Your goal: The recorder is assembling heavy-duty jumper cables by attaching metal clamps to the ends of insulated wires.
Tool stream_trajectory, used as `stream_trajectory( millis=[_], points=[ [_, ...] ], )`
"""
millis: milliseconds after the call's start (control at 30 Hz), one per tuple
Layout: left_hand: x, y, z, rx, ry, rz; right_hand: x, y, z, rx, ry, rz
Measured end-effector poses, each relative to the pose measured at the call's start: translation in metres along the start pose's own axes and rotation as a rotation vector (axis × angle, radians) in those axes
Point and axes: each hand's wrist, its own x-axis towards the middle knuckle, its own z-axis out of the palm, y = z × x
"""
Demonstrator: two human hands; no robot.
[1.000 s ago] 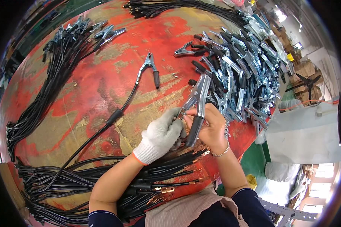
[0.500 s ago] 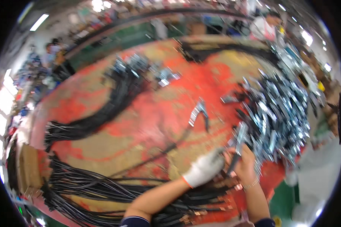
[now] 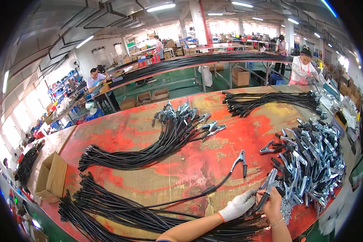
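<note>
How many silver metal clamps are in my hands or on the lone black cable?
2: one black-handled silver clamp in your right hand, another ending the lone black cable. More may be hidden.

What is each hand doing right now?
Left hand, in a white fabric glove: curled; whether it holds anything cannot be told.
Bare right hand: closed, holding a silver metal clamp with a black handle.

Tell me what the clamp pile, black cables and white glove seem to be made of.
Clamp pile: mostly metal, probably, its polished silver surfaces glinting. Black cables: likely rubber or plastic sheathing, smooth with faint sheen. White glove: seemingly fabric, perhaps knitted, matt and creased.
</note>
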Motion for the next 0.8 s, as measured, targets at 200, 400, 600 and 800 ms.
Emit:
stream_trajectory(
  millis=[200, 400, 600, 800],
  points=[
    [0.003, -0.002, 0.003, -0.019, 0.006, 0.006, 0.0, 0.003, -0.001, 0.015, -0.003, 0.018],
    [-0.001, 0.002, -0.003, -0.018, -0.013, -0.007, 0.005, -0.006, 0.001, 0.007, 0.002, -0.017],
    [-0.001, 0.003, -0.001, -0.084, -0.022, -0.036, 0.004, -0.002, 0.003, -0.01, 0.032, -0.01],
    [0.0, 0.001, -0.001, -0.111, -0.026, 0.002, 0.004, -0.002, 0.004, -0.026, 0.05, -0.044]
  ],
)
